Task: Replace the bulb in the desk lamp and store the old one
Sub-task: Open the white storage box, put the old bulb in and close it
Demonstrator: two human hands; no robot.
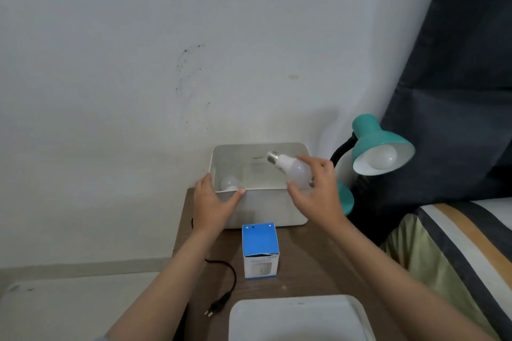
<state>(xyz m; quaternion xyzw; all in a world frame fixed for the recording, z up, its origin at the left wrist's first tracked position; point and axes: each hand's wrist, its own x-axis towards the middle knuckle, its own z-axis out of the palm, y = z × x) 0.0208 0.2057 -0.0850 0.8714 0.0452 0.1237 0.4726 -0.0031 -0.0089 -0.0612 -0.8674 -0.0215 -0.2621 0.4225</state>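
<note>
The old bulb (293,171) hangs over the open white bin (266,207) at the desk's (304,257) far edge, long axis tilted, its metal screw base aimed up and toward the far left, frosted globe toward the near right. The right hand (315,191) grips the globe with curled fingertips. The left hand (213,199), fingers spread, clasps the bin's near left corner. Another bulb (229,183) lies inside. A teal lamp (379,147) at the far right corner carries a round bulb (383,158). A blue carton (260,250) stands mid-desk.
</note>
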